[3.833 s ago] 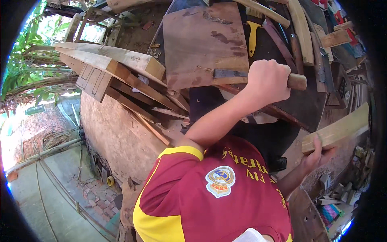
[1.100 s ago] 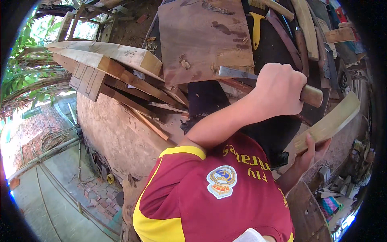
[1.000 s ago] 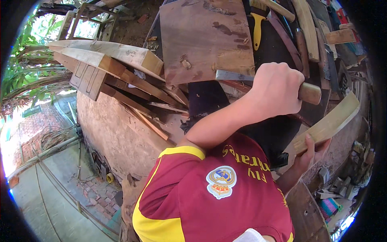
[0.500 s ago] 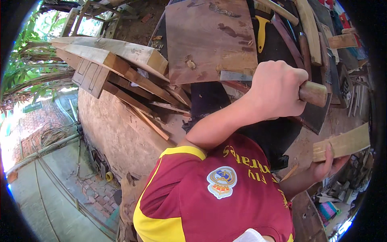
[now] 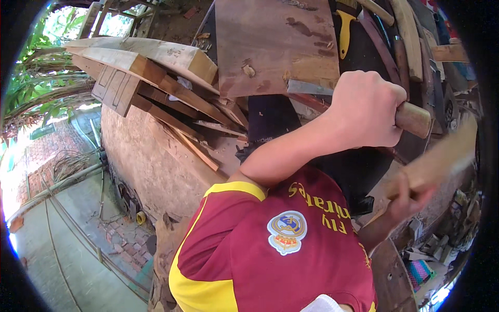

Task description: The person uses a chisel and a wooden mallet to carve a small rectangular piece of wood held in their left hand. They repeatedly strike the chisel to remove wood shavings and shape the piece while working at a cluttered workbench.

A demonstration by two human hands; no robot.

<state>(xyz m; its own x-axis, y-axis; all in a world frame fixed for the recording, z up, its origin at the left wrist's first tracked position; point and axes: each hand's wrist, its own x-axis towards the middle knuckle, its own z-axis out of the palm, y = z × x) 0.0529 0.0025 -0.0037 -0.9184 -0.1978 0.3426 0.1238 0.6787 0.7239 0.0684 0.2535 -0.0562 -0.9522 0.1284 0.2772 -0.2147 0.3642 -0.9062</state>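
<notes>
My left hand [image 5: 364, 109] is closed in a fist around a chisel. The chisel's round wooden handle [image 5: 414, 119] sticks out to the right of the fist. Its flat metal blade [image 5: 310, 88] points left, lying along the near edge of a flat wooden board [image 5: 275, 47]. At the right, my right hand [image 5: 408, 200] grips one end of a wooden block [image 5: 436, 161], which is smeared by motion and tilted up to the right. Block and chisel handle are apart. The fist hides the middle of the chisel.
Long timber pieces [image 5: 171, 83] are stacked at the left. Beyond the board lie a yellow-handled brush [image 5: 345, 36] and several wooden-handled tools. Wood scraps and a woven colourful item [image 5: 420, 273] are at the lower right.
My right hand has raised the wooden block and swung it toward the chisel handle. My left fist and the chisel sit slightly further right and up in the picture.
</notes>
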